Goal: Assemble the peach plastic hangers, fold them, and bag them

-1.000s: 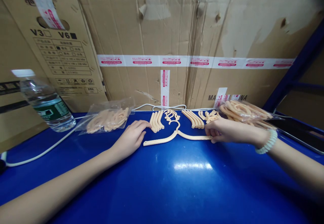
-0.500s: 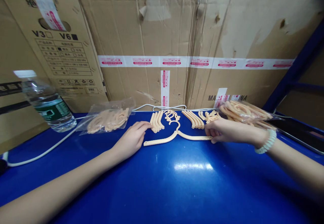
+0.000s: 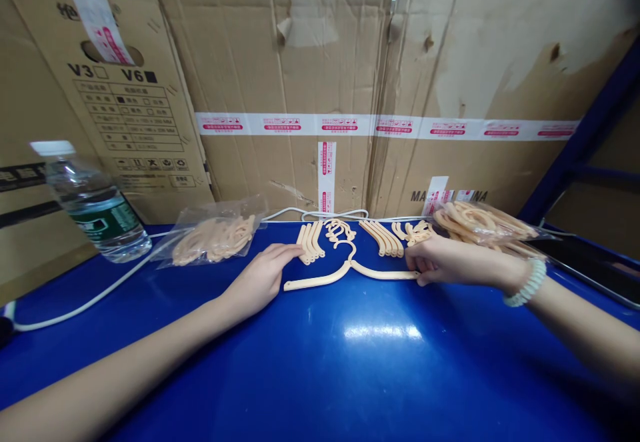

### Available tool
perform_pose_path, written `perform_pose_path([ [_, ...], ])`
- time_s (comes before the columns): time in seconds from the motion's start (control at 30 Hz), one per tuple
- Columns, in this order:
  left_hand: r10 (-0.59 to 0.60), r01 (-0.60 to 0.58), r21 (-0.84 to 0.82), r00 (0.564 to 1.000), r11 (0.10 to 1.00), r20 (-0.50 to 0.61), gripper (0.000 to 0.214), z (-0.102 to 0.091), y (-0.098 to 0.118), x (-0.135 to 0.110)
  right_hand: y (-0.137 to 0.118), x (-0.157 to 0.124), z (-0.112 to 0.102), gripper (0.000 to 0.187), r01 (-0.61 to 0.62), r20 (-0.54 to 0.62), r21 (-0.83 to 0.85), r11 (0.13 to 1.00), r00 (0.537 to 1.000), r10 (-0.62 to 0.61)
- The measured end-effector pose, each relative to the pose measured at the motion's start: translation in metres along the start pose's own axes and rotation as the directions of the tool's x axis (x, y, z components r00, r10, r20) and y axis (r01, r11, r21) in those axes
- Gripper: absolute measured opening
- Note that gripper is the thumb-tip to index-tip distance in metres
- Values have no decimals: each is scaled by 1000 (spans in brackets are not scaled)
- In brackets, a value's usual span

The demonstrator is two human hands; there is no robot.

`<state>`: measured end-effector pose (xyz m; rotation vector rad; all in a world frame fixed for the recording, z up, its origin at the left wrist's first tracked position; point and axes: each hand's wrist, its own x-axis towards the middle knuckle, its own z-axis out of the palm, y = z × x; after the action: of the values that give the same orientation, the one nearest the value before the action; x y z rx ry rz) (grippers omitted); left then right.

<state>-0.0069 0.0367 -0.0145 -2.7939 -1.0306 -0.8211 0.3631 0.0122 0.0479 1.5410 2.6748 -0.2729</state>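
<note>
A peach plastic hanger [image 3: 350,271] lies flat on the blue table [image 3: 350,362], its hook pointing away from me. My right hand [image 3: 440,260] pinches the hanger's right arm tip, fingers closed on it. My left hand [image 3: 263,275] rests palm down beside the hanger's left end, fingers stretched toward a row of curved peach pieces [image 3: 310,241]. Behind the hanger lie small hook pieces [image 3: 340,231], a second row of curved pieces [image 3: 384,235] and more loose parts [image 3: 417,230].
A clear bag of peach parts [image 3: 215,235] lies at left, another bag [image 3: 483,222] at right. A water bottle [image 3: 93,202] stands far left. A white cable [image 3: 90,299] runs along the table. Cardboard boxes [image 3: 325,82] wall the back. A dark tablet [image 3: 590,265] lies at right.
Both hands and the hanger stay nearly still; only the view has shifted slightly.
</note>
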Motion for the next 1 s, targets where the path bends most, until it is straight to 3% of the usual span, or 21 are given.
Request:
perform_pose_path([
  [0.13,-8,8,-6,1000,1000,6,55,0,1,0,-2,-2,-6,9,6,-71,-20,1000,997,-7],
  [0.27,-18,18,-6,1000,1000,13,51,0,2,1,-13,1,-13,16,3,-240,-47,999,971,-15],
  [0.47,-50,50,3,999,999,4,44,0,3,0,-40,35,-5,11,59,-365,-72,996,928,-82],
  [0.67,-84,84,9,996,996,4,35,-3,6,0,-64,91,-3,12,100,-325,-119,988,936,-134],
  [0.8,-96,96,6,995,995,-1,32,-5,9,0,-70,126,-6,25,76,-250,-121,990,962,-105],
  [1.0,-102,101,-14,995,995,-13,24,-6,10,0,-67,154,-4,28,80,-165,-55,995,982,-88],
])
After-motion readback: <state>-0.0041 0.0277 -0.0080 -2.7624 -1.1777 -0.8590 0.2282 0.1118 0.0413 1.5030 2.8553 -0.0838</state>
